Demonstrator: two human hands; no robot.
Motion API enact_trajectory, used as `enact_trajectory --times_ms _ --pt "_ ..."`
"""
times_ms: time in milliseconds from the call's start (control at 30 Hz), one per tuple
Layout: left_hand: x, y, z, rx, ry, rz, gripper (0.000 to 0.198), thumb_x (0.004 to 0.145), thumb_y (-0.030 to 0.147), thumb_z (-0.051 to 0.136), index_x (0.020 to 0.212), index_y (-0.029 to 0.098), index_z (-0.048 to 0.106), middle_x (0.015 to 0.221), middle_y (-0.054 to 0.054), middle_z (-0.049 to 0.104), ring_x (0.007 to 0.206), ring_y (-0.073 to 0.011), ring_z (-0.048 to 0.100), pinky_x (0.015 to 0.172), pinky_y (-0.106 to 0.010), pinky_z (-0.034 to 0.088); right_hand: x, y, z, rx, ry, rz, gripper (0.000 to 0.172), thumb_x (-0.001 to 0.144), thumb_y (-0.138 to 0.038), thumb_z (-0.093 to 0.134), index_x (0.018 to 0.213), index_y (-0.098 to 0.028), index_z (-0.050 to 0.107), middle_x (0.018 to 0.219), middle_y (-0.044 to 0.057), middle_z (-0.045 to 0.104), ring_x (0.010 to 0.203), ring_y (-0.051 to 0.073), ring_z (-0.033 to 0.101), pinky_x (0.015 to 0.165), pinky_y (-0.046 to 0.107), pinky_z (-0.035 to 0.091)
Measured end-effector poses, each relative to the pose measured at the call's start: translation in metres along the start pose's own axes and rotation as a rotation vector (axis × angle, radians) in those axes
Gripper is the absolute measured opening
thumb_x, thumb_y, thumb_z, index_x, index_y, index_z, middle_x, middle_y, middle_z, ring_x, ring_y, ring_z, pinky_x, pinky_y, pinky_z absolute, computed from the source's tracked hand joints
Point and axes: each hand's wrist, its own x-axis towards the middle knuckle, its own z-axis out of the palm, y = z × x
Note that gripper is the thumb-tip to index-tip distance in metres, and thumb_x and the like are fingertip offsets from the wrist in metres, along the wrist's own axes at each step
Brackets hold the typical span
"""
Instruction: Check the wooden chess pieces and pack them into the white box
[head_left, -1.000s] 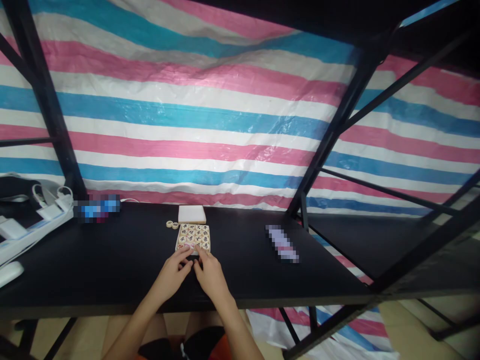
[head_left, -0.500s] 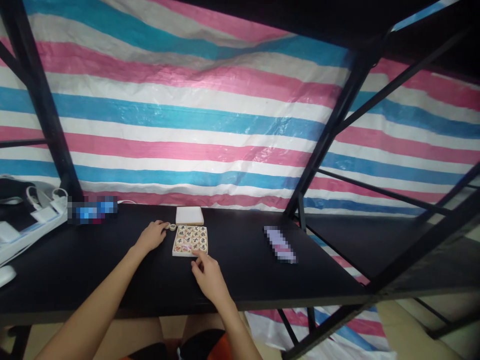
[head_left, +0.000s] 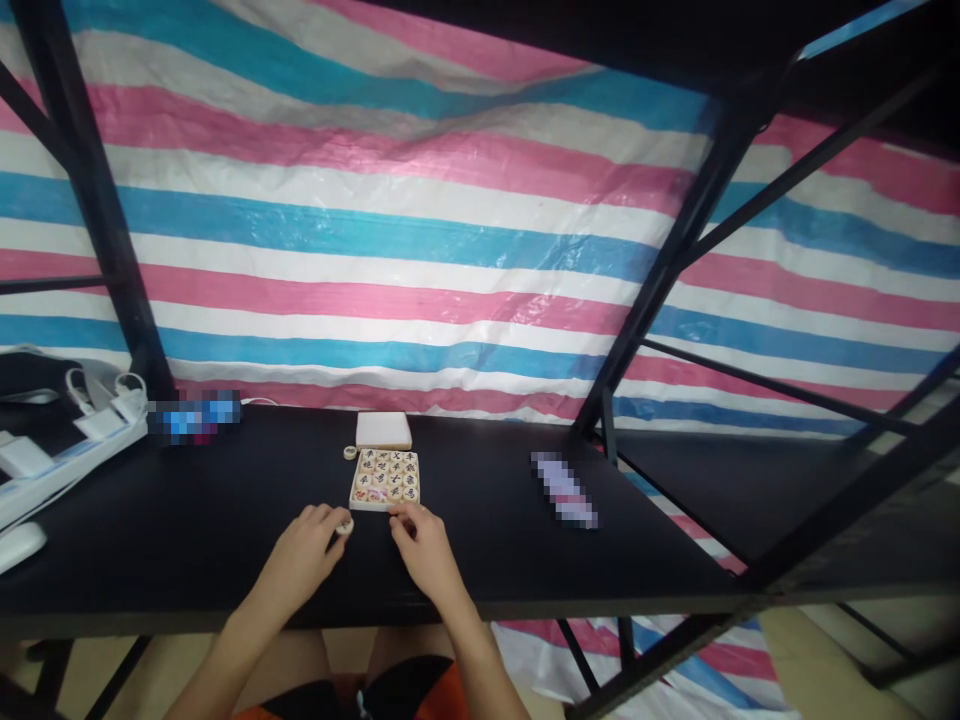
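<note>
A small pale box (head_left: 385, 479) packed with several round wooden game pieces sits on the black table (head_left: 225, 540). Its flat lid (head_left: 383, 430) lies just behind it. One loose piece (head_left: 349, 452) rests at the box's back left corner. My left hand (head_left: 304, 552) is curled near the box's front left corner and pinches another round piece (head_left: 344, 526) between its fingertips. My right hand (head_left: 422, 547) has bent fingers touching the box's front edge; whether it holds anything is hidden.
A white power strip (head_left: 52, 460) with plugged adapters lies at the far left, a blurred blue item (head_left: 193, 417) behind it, a blurred flat item (head_left: 564, 487) to the right. Black frame bars (head_left: 660, 270) cross in front of a striped tarp.
My left hand reached to the loose pieces behind the box, took one, and came back to the front. One loose piece is left there. My right hand stayed at the box's front.
</note>
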Motion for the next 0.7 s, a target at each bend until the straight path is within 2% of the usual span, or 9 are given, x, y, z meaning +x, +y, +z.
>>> enact_trajectory --times_ms 133,233,367,500,633,700 --pt "0.005 0.019 0.014 -0.411 0.055 0.072 0.026 0.079 0.018 0.053 0.103 0.022 0.062 0.1 -0.005 0.065 0.092 -0.0206 0.06 0.085 -0.032 0.046 0.0 0.003 0.0 0.051 -0.032 -0.019 0.019 0.081 -0.018 0.05 0.089 -0.018 0.067 0.078 0.003 0.067 0.069 0.015 0.062 0.069 0.025 0.047" --pt "0.01 0.022 0.02 -0.575 0.087 0.13 0.025 0.076 0.016 0.055 0.099 0.022 0.064 0.097 -0.004 0.065 0.086 -0.0181 0.06 0.082 -0.03 0.048 0.0 -0.001 -0.001 0.089 -0.07 -0.03 0.019 0.082 -0.019 0.051 0.091 -0.02 0.067 0.079 0.002 0.068 0.069 0.015 0.062 0.07 0.024 0.048" --pt "0.009 0.02 0.021 -0.639 0.135 0.103 0.017 0.074 0.018 0.056 0.089 0.021 0.064 0.085 -0.001 0.061 0.07 -0.0142 0.057 0.066 -0.024 0.049 -0.001 -0.007 -0.004 0.108 -0.133 -0.035 0.017 0.081 -0.021 0.055 0.092 -0.021 0.068 0.086 0.002 0.07 0.074 0.015 0.064 0.072 0.025 0.048" --pt "0.009 0.018 0.024 -0.67 0.115 0.066 0.008 0.071 0.019 0.058 0.079 0.02 0.061 0.075 0.002 0.056 0.062 -0.012 0.052 0.056 -0.021 0.044 -0.003 -0.006 -0.004 0.119 -0.212 -0.046 0.017 0.083 -0.022 0.055 0.093 -0.022 0.068 0.085 0.001 0.071 0.075 0.016 0.065 0.071 0.025 0.048" --pt "0.011 0.018 0.025 -0.753 0.049 0.009 0.019 0.076 0.028 0.056 0.091 0.018 0.063 0.074 0.001 0.059 0.062 -0.0129 0.054 0.057 -0.022 0.044 -0.003 -0.002 -0.003 0.181 -0.164 -0.023 0.018 0.085 -0.024 0.054 0.1 -0.021 0.064 0.088 0.002 0.071 0.077 0.016 0.065 0.074 0.025 0.048" --pt "0.012 0.019 0.023 -0.777 0.02 -0.011 0.025 0.079 0.031 0.054 0.097 0.017 0.064 0.075 -0.001 0.061 0.064 -0.0139 0.055 0.058 -0.023 0.043 -0.004 -0.002 -0.004 0.212 -0.143 0.002 0.016 0.085 -0.026 0.055 0.097 -0.021 0.063 0.084 0.001 0.07 0.075 0.015 0.064 0.071 0.024 0.048"
